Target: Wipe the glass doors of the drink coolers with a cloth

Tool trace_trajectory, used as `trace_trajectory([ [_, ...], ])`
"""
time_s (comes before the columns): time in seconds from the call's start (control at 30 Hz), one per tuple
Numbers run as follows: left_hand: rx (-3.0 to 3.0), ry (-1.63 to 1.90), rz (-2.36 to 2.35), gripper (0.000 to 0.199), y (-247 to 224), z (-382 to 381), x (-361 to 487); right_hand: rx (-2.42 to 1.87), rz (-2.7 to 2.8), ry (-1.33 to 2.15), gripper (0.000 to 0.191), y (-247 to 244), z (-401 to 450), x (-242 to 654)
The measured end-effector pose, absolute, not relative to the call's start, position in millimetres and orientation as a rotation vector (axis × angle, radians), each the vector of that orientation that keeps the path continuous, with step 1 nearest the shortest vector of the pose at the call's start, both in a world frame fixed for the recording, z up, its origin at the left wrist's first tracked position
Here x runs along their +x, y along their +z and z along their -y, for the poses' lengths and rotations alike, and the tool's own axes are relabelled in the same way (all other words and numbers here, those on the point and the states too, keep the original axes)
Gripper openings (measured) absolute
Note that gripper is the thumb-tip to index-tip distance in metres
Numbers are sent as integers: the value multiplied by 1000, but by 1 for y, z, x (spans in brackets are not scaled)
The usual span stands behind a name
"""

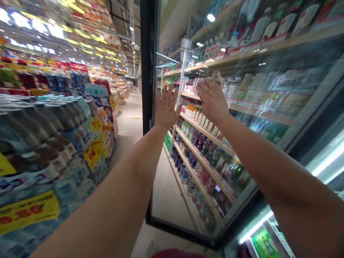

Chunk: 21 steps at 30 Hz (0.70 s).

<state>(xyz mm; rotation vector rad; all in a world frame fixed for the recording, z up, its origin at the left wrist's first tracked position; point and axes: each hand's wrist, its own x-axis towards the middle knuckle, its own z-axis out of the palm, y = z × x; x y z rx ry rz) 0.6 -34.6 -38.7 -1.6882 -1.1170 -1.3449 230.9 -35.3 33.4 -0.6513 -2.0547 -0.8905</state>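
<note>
On the far left, shrink-wrapped bottled water [34, 143] is stacked high, with yellow price tags [28, 211] along its front. Past it, a pale tiled aisle floor [131, 122] runs away between lit shelves. A black door frame [147, 64] edges the open glass door [271, 86] of a chilled drinks cabinet.

The left hand [166, 109] is raised flat and open in front of the glass, its fingers [164, 96] spread wide apart and holding nothing. It seems to be against the pane or just short of it, though the exact contact is hard to tell.

To its right, the right hand [212, 102] is raised to about the same height, with its back toward the camera and its fingers [206, 87] close together. A small crumpled pale wad [216, 76], perhaps cloth or tissue, sits right at those fingertips and pokes out above them. Whether they are clamped on it cannot be told from this view.

Behind the glass, wooden shelves [206, 125] carry rows of bottled drinks [206, 154], and more bottles [268, 89] fill the far right.
</note>
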Motion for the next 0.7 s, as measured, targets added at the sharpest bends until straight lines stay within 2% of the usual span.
trace_trajectory([
  [0.27,-1678,-1347,1110,74,-41,33,-1,-602,2054,-915,53,35,33,228],
  [0.47,-1728,-1370,1145,82,-39,30,-2,-647,1947,-878,50,65,21,253],
  [0.7,-1698,-1349,1127,85,-40,29,-4,-650,2049,-960,46,48,34,281],
])
